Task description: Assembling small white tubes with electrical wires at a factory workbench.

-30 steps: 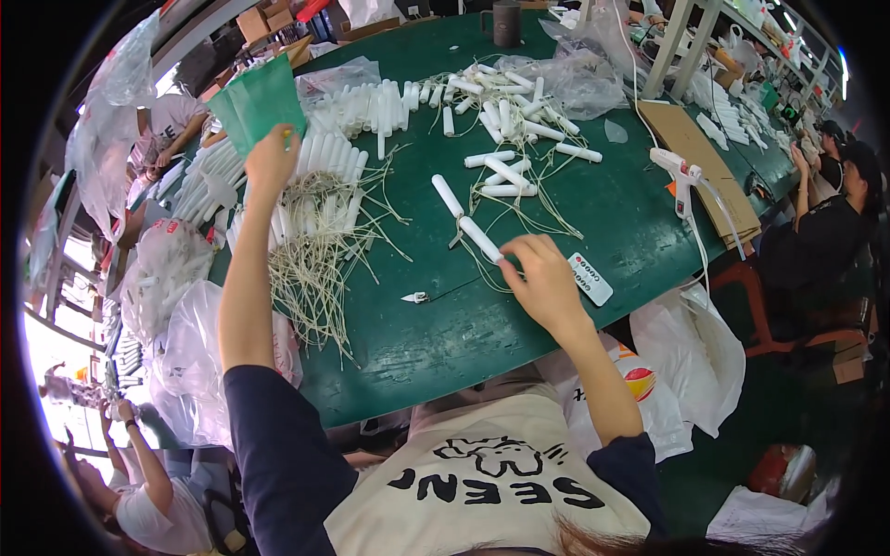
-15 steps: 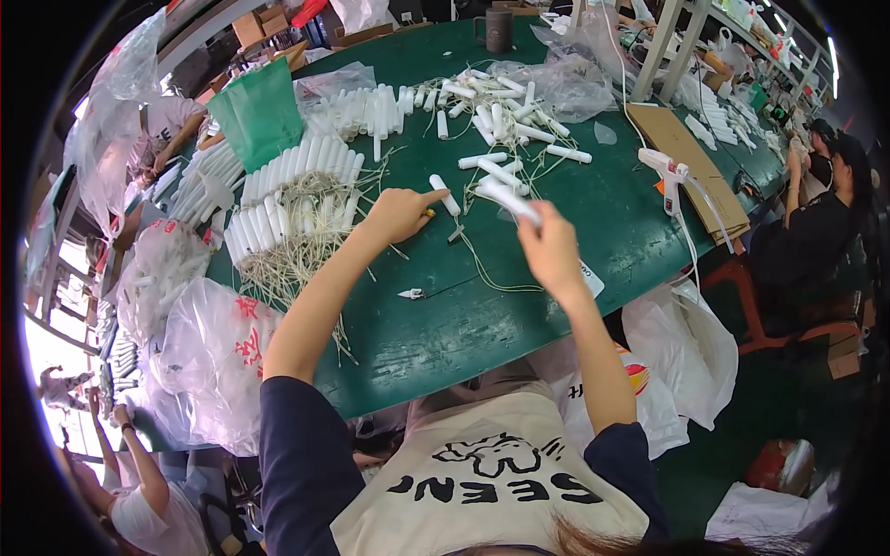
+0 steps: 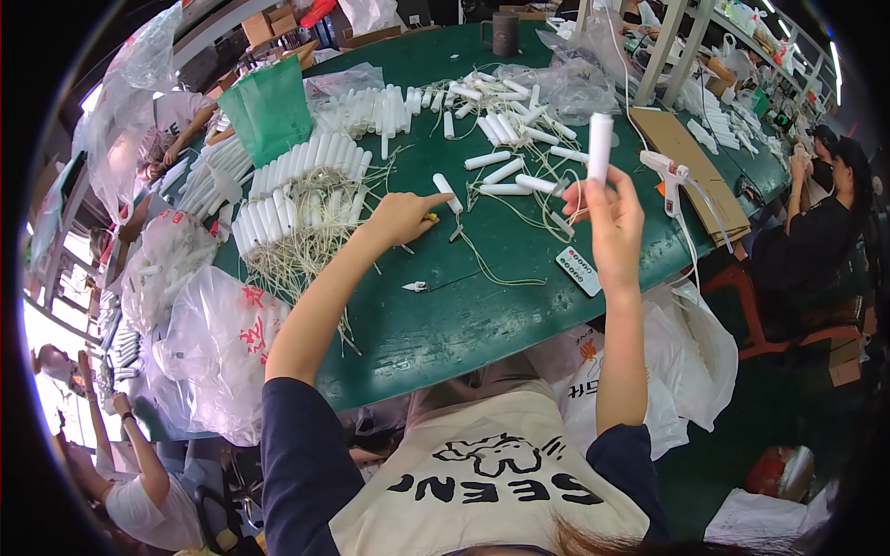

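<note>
Over the tabletop's right half, one tube held up

Above the right half of the green tabletop (image 3: 445, 345), the right hand (image 3: 614, 222) pinches one white tube (image 3: 601, 148) nearly upright between thumb and fingers. Near the middle, the left hand (image 3: 399, 220) stretches its index finger to the side of a second tube (image 3: 446, 192), touching or nearly so; its other fingers curl in, and whether they hold anything I cannot tell.

Between the hands, four loose tubes (image 3: 503, 171) lie close together. Toward the front edge are one remote control (image 3: 578, 271) and one small flame-shaped bulb (image 3: 415, 286). By the right edge sit one glue gun (image 3: 669, 176) and one cardboard sheet (image 3: 693, 171); at the far edge, one mug (image 3: 505, 35). Along the left edge, rows of corded tubes (image 3: 311, 159), too crowded to count, lie beside one green bag (image 3: 267, 109).
</note>
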Demonstrator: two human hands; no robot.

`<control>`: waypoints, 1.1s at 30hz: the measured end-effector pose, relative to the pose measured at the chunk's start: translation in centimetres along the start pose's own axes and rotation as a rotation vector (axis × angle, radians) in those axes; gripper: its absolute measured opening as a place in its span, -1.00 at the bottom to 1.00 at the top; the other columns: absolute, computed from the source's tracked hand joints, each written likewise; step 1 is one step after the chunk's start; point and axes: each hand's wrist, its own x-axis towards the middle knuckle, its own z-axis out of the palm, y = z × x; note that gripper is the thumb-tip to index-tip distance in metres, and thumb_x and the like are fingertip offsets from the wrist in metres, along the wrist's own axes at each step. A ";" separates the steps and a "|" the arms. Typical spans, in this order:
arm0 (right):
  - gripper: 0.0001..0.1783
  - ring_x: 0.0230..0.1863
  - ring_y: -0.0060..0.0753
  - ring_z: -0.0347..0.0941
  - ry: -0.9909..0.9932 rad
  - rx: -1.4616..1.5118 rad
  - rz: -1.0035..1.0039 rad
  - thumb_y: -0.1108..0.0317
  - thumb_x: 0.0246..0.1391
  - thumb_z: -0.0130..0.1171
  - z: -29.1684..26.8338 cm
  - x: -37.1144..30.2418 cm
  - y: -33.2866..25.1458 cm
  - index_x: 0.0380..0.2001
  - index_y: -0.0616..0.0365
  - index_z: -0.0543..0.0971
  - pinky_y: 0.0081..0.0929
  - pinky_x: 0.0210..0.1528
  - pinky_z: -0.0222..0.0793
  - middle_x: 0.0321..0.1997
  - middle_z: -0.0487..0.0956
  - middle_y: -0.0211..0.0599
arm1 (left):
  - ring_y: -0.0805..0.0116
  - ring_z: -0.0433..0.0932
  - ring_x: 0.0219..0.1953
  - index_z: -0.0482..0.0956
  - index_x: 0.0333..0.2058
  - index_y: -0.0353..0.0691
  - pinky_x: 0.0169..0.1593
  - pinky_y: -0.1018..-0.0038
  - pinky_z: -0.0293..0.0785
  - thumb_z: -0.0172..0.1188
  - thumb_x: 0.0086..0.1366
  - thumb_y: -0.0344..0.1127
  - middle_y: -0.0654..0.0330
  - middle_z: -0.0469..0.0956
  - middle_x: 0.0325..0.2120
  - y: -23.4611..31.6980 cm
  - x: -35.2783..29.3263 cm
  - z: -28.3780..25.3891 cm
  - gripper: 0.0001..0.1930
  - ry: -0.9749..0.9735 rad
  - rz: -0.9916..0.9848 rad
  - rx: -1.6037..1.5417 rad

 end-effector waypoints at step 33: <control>-0.66 -0.28 -0.04 0.51 -0.356 -1.070 0.043 0.24 -0.03 0.26 1.4 -3.8 7.9 -0.32 0.20 0.39 -0.23 -0.34 0.41 -0.34 0.57 -0.05 | 0.36 0.43 -0.48 0.54 -0.14 -0.22 -0.37 0.50 0.34 0.11 0.18 -0.49 0.14 0.54 -0.46 2.4 -3.3 -12.0 -0.75 0.570 -0.011 -0.399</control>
